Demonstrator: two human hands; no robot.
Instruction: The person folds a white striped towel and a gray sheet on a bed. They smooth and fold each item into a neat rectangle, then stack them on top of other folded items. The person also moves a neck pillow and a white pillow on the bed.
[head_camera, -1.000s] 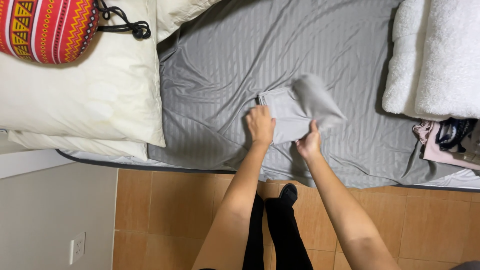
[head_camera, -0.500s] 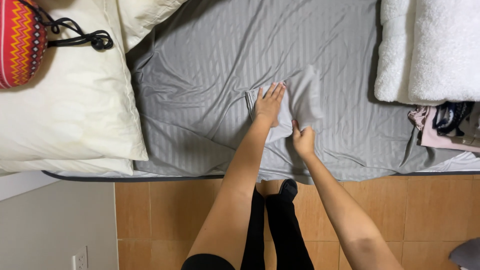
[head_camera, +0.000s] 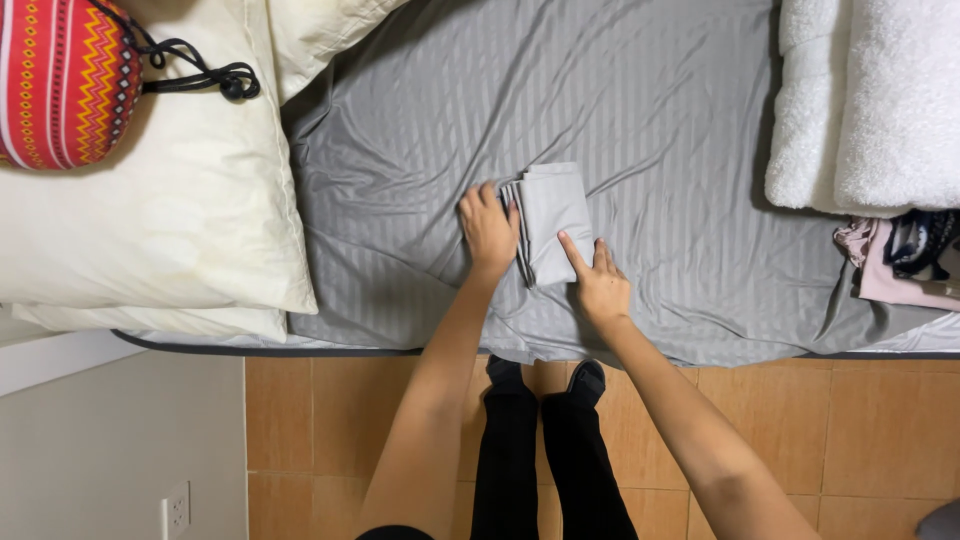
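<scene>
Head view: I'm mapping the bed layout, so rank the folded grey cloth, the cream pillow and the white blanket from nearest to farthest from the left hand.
From the left hand:
1. Folded grey cloth, touching its fingers.
2. Cream pillow, on the left.
3. White blanket, far right.

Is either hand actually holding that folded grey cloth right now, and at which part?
Neither grips it. The left hand lies flat against the left edge of the folded grey cloth; the right hand touches its lower right corner with its fingers.
</scene>
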